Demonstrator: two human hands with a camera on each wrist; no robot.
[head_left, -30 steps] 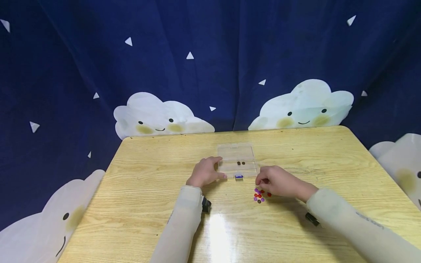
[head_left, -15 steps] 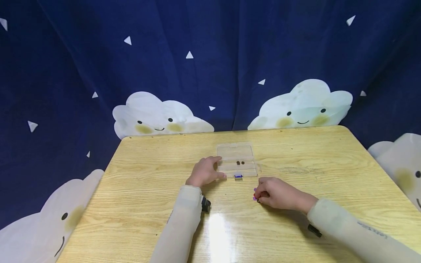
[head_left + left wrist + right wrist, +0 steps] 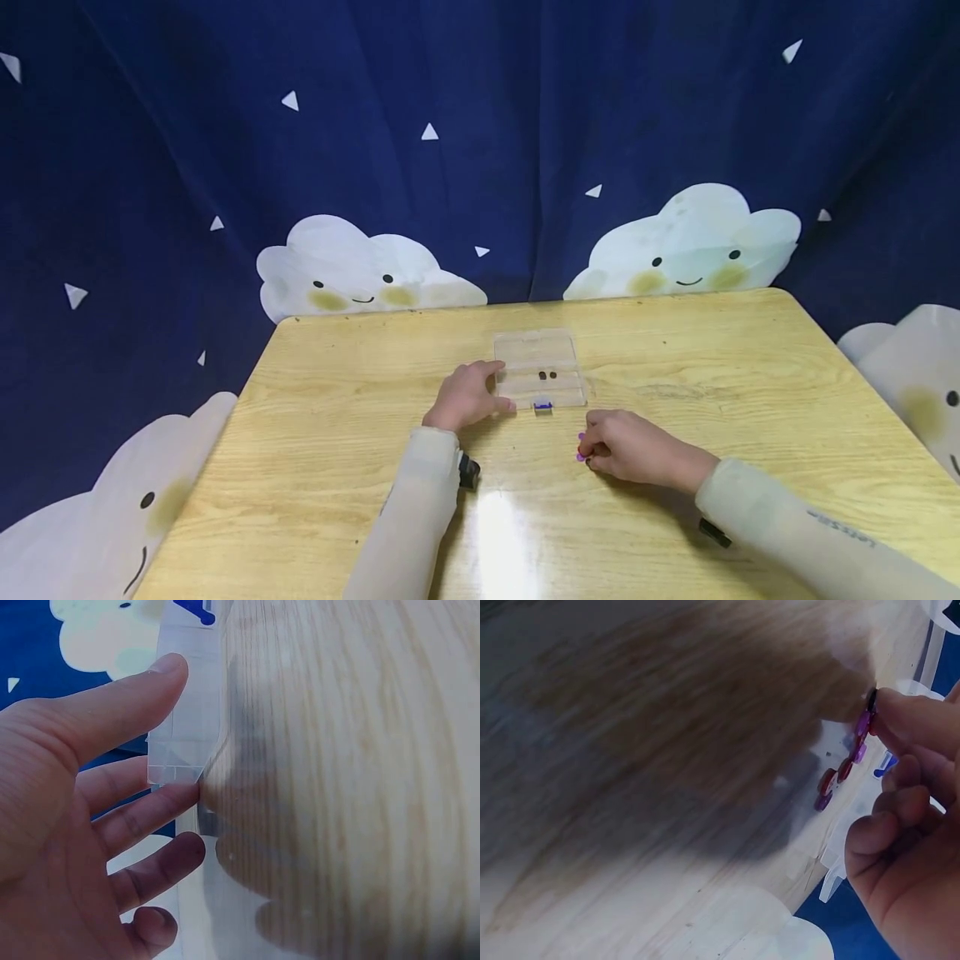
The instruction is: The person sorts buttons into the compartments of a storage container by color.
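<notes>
A clear plastic box [image 3: 562, 393] lies open with its lid folded back. Two small dark round pieces [image 3: 547, 376] sit inside, and a blue latch mark [image 3: 543, 406] shows at its front. My left hand [image 3: 467, 393] holds the box's left end, thumb at the front and index finger towards the hinge. Over a cluster of small round button-like pieces [image 3: 845, 769], purple, red and dark, my right hand [image 3: 630, 447] reaches down with curled fingers. Its thumb tip is right at a dark piece [image 3: 871, 699]. I cannot tell whether one is pinched; the hand hides part of the cluster.
The pieces and box rest on a light wooden table [image 3: 360, 375]. A dark blue curtain [image 3: 450, 58] with cloud shapes hangs behind it. Black wrist devices [image 3: 468, 472] show beneath both pale sleeves [image 3: 408, 508].
My right hand has moved slightly down and towards me, from beside the box's front right corner onto the cluster, which it now partly covers. The left hand keeps its place at the box.
</notes>
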